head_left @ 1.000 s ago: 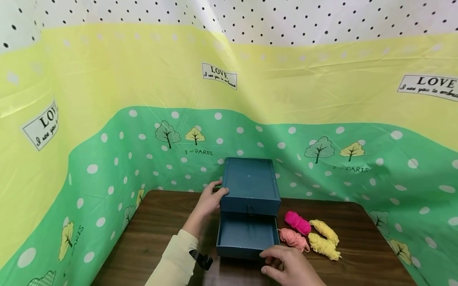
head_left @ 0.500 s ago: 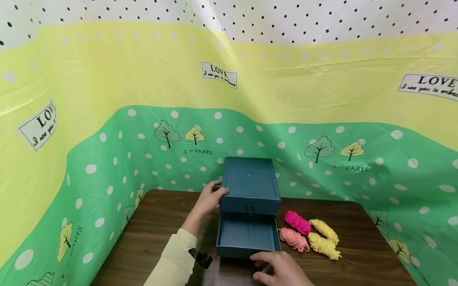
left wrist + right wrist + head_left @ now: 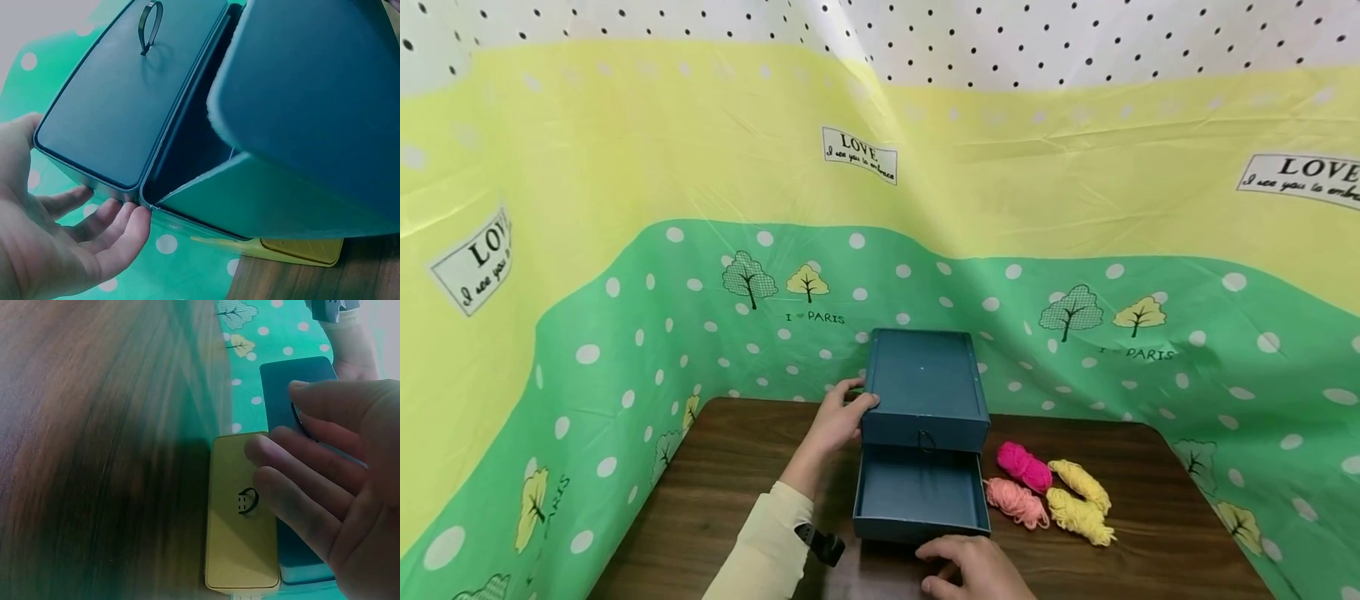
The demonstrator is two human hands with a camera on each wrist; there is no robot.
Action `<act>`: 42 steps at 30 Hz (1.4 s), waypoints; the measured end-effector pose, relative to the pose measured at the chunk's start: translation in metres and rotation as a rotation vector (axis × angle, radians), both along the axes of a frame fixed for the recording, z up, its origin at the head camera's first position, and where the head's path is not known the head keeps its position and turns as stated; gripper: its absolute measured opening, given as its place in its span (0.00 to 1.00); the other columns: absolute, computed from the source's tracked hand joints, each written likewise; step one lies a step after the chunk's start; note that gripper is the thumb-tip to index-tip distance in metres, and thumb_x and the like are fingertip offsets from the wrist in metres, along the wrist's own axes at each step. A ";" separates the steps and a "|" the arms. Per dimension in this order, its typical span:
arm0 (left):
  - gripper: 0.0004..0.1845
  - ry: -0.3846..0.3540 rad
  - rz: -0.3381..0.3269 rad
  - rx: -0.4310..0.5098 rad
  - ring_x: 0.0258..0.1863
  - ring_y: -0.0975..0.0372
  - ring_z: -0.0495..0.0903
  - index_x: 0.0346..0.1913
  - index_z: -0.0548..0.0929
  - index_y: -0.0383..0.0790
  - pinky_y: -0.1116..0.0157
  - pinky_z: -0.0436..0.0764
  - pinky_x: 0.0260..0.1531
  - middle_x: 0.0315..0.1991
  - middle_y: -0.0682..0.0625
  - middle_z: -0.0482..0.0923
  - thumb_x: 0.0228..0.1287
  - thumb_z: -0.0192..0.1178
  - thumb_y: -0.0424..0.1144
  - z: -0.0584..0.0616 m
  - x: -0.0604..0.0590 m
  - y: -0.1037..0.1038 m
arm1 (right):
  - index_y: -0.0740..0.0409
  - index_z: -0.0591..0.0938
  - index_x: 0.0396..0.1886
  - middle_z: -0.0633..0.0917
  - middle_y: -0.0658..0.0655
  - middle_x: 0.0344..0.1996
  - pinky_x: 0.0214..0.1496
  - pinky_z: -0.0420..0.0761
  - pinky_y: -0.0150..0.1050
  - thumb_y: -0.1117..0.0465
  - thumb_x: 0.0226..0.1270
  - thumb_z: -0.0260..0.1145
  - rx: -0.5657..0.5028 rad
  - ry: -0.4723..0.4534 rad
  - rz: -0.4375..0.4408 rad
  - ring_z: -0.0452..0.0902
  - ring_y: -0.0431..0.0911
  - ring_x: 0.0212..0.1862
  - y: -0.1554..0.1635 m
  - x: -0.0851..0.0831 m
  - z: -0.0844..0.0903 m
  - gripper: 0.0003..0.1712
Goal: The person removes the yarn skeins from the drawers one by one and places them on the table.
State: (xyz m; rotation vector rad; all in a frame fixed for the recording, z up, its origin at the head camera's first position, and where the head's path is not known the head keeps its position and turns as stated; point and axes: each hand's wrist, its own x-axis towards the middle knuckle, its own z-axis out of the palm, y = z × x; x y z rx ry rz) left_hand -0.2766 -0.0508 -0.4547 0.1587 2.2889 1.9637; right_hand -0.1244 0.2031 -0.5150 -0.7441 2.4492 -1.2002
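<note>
A dark blue drawer cabinet (image 3: 925, 375) stands at the back of the table. Its middle drawer (image 3: 919, 496) is pulled out, with its inner floor showing. Fingers of my left hand (image 3: 838, 417) rest against the cabinet's left side, the thumb at the top edge; the left wrist view shows the fingertips by the upper drawer front (image 3: 119, 106). My right hand (image 3: 973, 568) is just in front of the pulled-out drawer's lower right corner, fingers loosely bent and holding nothing. Below the blue drawers, a yellow drawer front (image 3: 242, 540) with a black loop pull appears in the right wrist view.
Right of the cabinet lie a magenta yarn bundle (image 3: 1024, 467), a salmon one (image 3: 1017, 502) and two yellow bundles (image 3: 1078, 517) on the dark wooden table (image 3: 1157, 508). A printed green and yellow cloth (image 3: 790, 367) hangs close behind and along both sides.
My right hand has slid left along the drawer's front and dropped slightly away from its edge. The left hand, the cabinet and the yarn keep their places.
</note>
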 end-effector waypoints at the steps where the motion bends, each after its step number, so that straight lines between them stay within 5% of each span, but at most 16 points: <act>1: 0.35 -0.002 0.003 0.000 0.55 0.50 0.80 0.76 0.68 0.43 0.48 0.83 0.53 0.67 0.37 0.70 0.71 0.61 0.53 0.000 0.000 0.000 | 0.59 0.87 0.51 0.89 0.60 0.46 0.37 0.84 0.36 0.54 0.68 0.72 0.003 0.007 -0.003 0.83 0.30 0.35 0.000 0.000 0.000 0.17; 10: 0.36 0.010 -0.002 -0.011 0.55 0.49 0.80 0.76 0.67 0.43 0.47 0.84 0.52 0.67 0.37 0.70 0.71 0.61 0.54 0.002 0.001 -0.002 | 0.48 0.90 0.43 0.89 0.41 0.38 0.40 0.83 0.37 0.51 0.69 0.71 0.101 0.188 -0.071 0.83 0.31 0.41 -0.007 -0.002 0.001 0.09; 15: 0.35 0.018 -0.006 -0.010 0.53 0.50 0.81 0.76 0.67 0.42 0.49 0.84 0.49 0.65 0.37 0.71 0.72 0.60 0.53 0.001 0.001 -0.002 | 0.43 0.90 0.40 0.88 0.37 0.36 0.40 0.83 0.38 0.50 0.69 0.70 0.117 0.202 -0.123 0.82 0.30 0.40 -0.012 -0.001 0.005 0.06; 32: 0.35 0.017 -0.007 -0.013 0.56 0.49 0.78 0.77 0.66 0.43 0.43 0.81 0.55 0.66 0.37 0.70 0.73 0.59 0.53 -0.001 0.000 -0.001 | 0.40 0.90 0.39 0.89 0.37 0.35 0.36 0.81 0.36 0.51 0.68 0.72 0.097 0.265 -0.207 0.80 0.27 0.36 -0.014 -0.008 0.009 0.03; 42: 0.35 0.028 -0.018 -0.030 0.55 0.50 0.79 0.76 0.68 0.44 0.49 0.84 0.52 0.65 0.37 0.70 0.72 0.60 0.55 -0.001 0.001 -0.003 | 0.38 0.90 0.38 0.89 0.36 0.36 0.37 0.82 0.36 0.53 0.69 0.72 0.121 0.320 -0.252 0.82 0.30 0.38 -0.014 -0.016 0.010 0.03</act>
